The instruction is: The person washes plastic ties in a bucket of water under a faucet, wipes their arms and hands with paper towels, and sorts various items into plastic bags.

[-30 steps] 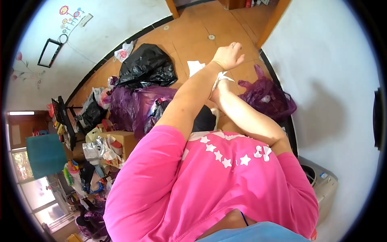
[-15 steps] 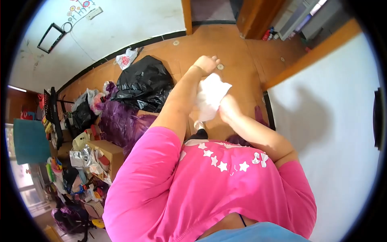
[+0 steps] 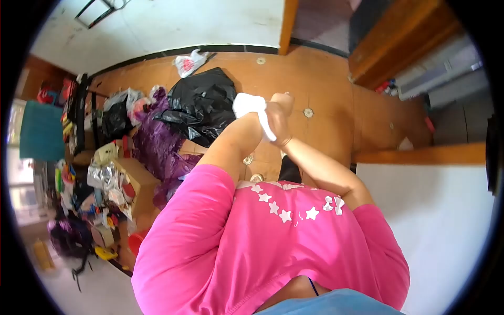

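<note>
Fingers of the right hand (image 3: 276, 125) curl over the bare left forearm (image 3: 232, 139), holding a crumpled white tissue-like sheet (image 3: 249, 105) that spreads leftward from them, while the left hand's (image 3: 284, 101) finger state I cannot tell.

On my feed a black plastic bag (image 3: 202, 102) lies on the tiled floor (image 3: 331, 139); near the floor's far edge, by the wall (image 3: 184, 26), I see a white bag with red print (image 3: 189, 64). A crumpled purple bag (image 3: 153, 142) lies near a cardboard box (image 3: 140, 182). Toward the floor's left edge I'd say a dark backpack (image 3: 69, 234), though it's blurred there.
</note>
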Tool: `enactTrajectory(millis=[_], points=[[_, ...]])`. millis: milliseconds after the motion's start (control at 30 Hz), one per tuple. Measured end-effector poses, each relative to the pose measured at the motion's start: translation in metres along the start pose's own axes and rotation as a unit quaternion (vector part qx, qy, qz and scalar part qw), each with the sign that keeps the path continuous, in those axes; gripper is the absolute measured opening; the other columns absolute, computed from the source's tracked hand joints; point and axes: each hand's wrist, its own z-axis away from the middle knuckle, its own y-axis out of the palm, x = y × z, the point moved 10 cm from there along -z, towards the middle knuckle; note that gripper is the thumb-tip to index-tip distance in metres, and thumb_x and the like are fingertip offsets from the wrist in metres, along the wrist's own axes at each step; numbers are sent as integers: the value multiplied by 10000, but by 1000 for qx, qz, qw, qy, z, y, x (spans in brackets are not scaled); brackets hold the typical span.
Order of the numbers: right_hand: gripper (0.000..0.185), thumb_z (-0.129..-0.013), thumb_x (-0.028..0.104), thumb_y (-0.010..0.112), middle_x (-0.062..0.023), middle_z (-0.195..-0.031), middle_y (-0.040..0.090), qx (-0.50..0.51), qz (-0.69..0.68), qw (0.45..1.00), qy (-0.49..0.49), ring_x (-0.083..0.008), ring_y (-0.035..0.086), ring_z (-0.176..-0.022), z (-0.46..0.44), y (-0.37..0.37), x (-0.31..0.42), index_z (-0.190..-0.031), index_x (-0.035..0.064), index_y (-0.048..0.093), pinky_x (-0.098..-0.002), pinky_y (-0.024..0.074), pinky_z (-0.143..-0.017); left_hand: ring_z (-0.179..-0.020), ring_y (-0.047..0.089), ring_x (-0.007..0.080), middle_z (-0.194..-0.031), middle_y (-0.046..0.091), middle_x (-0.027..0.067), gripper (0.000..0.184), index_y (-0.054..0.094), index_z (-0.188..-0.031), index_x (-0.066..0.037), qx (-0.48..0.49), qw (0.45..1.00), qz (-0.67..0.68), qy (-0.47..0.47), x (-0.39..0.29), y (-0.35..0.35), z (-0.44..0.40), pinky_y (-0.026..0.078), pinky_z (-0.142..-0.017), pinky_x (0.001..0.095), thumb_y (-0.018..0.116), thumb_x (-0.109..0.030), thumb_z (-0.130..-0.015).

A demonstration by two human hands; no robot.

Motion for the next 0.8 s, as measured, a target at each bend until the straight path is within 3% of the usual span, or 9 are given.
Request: enactTrajectory(millis=[100, 233, 267, 400, 467, 567, 633, 700, 800], points=[[261, -864, 205, 450, -184, -859, 607, 20, 65, 991, -113, -411, 541, -829, -13, -10, -67, -871, -20, 584, -435, 412, -754, -958, 593, 253, -1110, 579, 143, 299, 580, -1058, -52, 65, 998, -9, 9, 11, 5, -15, 478, -822, 386, 536, -197, -800], [395, -912, 353, 417, -147, -825, 632, 109, -61, 968, 217, -330, 586, -744, -48, -30, -188, -844, 6, 593, -399, 442, -632, -950, 594, 233, -1110, 586, 135, 286, 600, -1024, -48, 154, 987, -19, 47, 20, 2, -41, 473, -831, 379, 552, -220, -801], [417, -932, 389, 401, -98, -908, 639, 64, -378, 828, 408, -233, 615, -811, -28, -11, -253, -943, 21, 596, -356, 475, -656, -947, 594, 228, -1110, 588, 133, 283, 605, -1016, -47, 158, 986, -7, 53, 27, -5, -44, 472, -833, 378, 556, -226, -802], [392, -948, 258, 401, -110, -1070, 580, -3, -518, 727, 451, -202, 587, -961, -72, -44, -273, -1208, -31, 454, -316, 511, -794, -963, 587, 199, -1060, 590, 93, 348, 550, -1109, -80, -4, 943, 325, 69, 66, -46, -23, 459, -849, 367, 512, -330, -871], [384, -947, 243, 395, -100, -1083, 578, 25, -532, 726, 435, -201, 588, -964, -92, -33, -268, -1218, -24, 447, -311, 516, -769, -1023, 561, 225, -1136, 569, 93, 453, 505, -1183, -81, -23, 625, 766, -151, 102, -20, -4, 435, -892, 392, 435, -436, -910], [391, -947, 236, 366, -116, -1145, 557, 111, -467, 778, 404, -231, 559, -1036, -116, 9, -233, -1241, -14, 432, -342, 482, -826, -1080, 521, 262, -1180, 535, 112, 561, 468, -1210, -68, -118, 270, 951, -97, 93, -76, 24, 412, -922, 414, 379, -532, -907], [405, -948, 243, 343, -143, -1194, 538, 169, -380, 826, 380, -263, 528, -1105, -116, 38, -216, -1253, -10, 425, -378, 442, -908, -1152, 463, 286, -1225, 498, 130, 649, 428, -1251, -75, -162, 223, 960, 49, 100, -103, 7, 362, -977, 436, 331, -604, -887], [446, -925, 223, 383, -198, -1379, 350, 204, 131, 959, -145, -300, 323, -1299, -126, 51, -141, -1311, 1, 369, -464, 241, -1056, -1204, 419, 313, -1281, 462, 137, 612, 383, -1302, -84, -195, 199, 960, -12, 119, -99, 11, 300, -1027, 461, 306, -553, -916], [517, -891, 231, 362, -213, -1425, 259, 282, 91, 949, -111, -319, 195, -1353, -129, 79, -138, -1341, -19, 322, -477, 61, -1097, -1203, 418, 326, -1294, 446, 145, 548, 386, -1288, -81, -203, 173, 964, 7, 138, -86, 20, 299, -1028, 477, 271, -491, -942]])
